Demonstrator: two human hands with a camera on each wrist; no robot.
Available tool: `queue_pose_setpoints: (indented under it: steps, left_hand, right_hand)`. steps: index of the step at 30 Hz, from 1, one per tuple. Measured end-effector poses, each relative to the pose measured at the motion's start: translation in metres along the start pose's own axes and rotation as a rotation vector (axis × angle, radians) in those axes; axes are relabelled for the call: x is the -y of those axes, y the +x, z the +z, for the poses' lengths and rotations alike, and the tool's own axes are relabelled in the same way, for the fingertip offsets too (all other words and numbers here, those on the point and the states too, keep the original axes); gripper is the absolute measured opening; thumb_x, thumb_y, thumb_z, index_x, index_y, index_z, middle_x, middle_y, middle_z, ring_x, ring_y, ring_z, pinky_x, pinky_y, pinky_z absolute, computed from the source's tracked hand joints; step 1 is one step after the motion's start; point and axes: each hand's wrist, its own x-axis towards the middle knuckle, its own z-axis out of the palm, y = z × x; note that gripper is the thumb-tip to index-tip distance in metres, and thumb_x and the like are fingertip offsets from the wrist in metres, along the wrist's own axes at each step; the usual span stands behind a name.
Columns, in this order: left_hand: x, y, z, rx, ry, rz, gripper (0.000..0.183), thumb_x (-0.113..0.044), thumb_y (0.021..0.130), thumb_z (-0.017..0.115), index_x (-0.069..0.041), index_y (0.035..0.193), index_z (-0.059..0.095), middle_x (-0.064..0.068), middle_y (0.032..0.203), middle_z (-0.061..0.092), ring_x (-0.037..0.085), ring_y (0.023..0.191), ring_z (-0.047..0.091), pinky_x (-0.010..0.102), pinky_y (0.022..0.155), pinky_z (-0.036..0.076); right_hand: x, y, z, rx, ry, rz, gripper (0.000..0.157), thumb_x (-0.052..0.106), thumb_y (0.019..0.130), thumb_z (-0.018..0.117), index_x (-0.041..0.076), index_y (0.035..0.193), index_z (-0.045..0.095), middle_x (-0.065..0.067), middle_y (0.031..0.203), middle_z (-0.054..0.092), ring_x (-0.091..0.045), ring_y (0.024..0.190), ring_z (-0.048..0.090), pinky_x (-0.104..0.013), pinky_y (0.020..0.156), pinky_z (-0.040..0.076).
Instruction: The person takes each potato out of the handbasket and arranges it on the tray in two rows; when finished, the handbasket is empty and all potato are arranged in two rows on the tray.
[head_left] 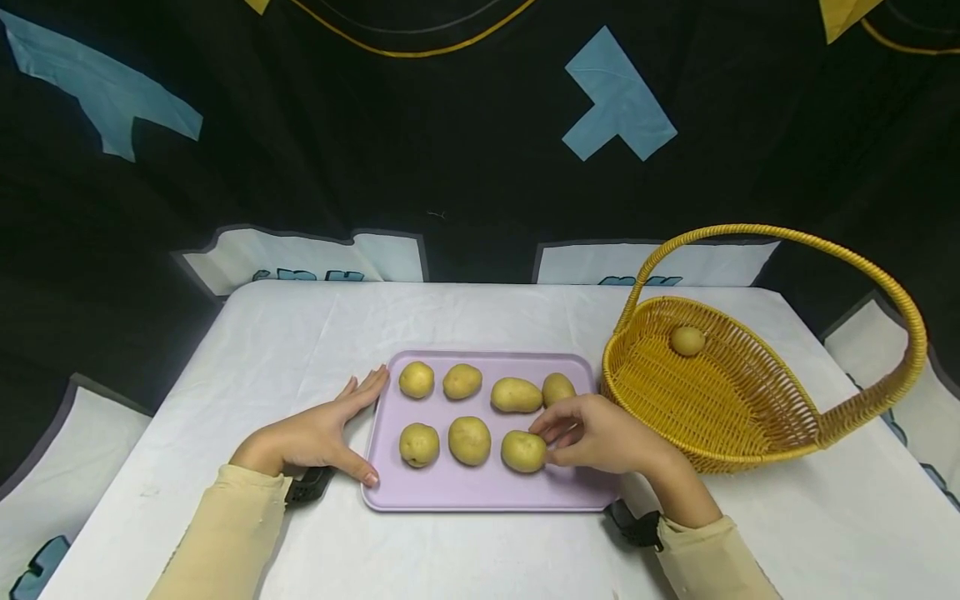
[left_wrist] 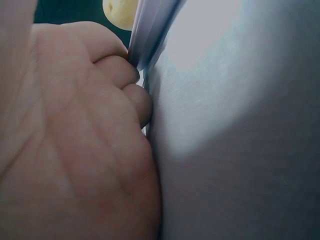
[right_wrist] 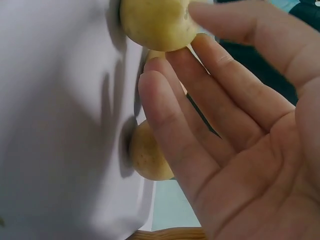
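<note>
Several potatoes lie in two rows on a lilac tray (head_left: 487, 497). My left hand (head_left: 318, 433) rests at the tray's left edge with fingers and thumb spread; in the left wrist view its curled-looking fingers (left_wrist: 117, 70) press beside the tray's rim (left_wrist: 152, 30). Over the tray's right side, my right hand (head_left: 600, 433) reaches to the rightmost front-row potato (head_left: 523, 451). In the right wrist view, the thumb and fingertips meet the near side of that potato (right_wrist: 157, 22), the fingers only slightly bent. Another potato (right_wrist: 150, 155) shows behind those fingers.
A yellow wicker basket (head_left: 780, 392) with a tall arched handle stands right of the tray, close to my right forearm, one potato (head_left: 687, 340) inside. White cloth (head_left: 450, 317) covers the table. A black curtain (head_left: 480, 167) hangs behind it.
</note>
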Motion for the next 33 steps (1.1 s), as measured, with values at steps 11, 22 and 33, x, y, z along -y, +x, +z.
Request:
queue_pose_setpoints:
  steps: [11, 22, 33]
  left_hand:
    - [-0.0010, -0.0013, -0.0021, -0.006, -0.008, 0.007, 0.141, -0.030, 0.055, 0.099, -0.011, 0.163, 0.011, 0.016, 0.167, 0.000, 0.045, 0.147, -0.017, 0.069, 0.112, -0.009]
    - [0.0001, 0.0002, -0.0014, 0.005, 0.004, 0.004, 0.141, -0.033, 0.056, 0.099, -0.009, 0.163, 0.009, 0.016, 0.167, -0.002, 0.045, 0.147, -0.018, 0.068, 0.112, -0.008]
    - [0.0018, 0.0021, 0.0000, 0.008, -0.001, -0.004, 0.142, -0.035, 0.055, 0.099, -0.010, 0.163, 0.009, 0.014, 0.167, -0.002, 0.044, 0.148, -0.018, 0.067, 0.113, -0.009]
  right_hand:
    - [0.0003, 0.0024, 0.0008, -0.021, -0.029, 0.005, 0.025, -0.002, 0.084, 0.076, 0.000, 0.109, 0.074, -0.005, 0.103, 0.073, -0.016, 0.090, 0.070, -0.027, 0.078, 0.058]
    - [0.0017, 0.0045, 0.0065, -0.055, -0.052, 0.035, 0.027, -0.005, 0.079, 0.075, 0.003, 0.104, 0.076, -0.002, 0.097, 0.072, -0.015, 0.086, 0.069, -0.027, 0.074, 0.058]
    - [0.0006, 0.0053, 0.0086, -0.064, -0.041, 0.042, 0.027, -0.004, 0.078, 0.075, 0.003, 0.103, 0.076, -0.001, 0.095, 0.073, -0.015, 0.083, 0.069, -0.028, 0.071, 0.058]
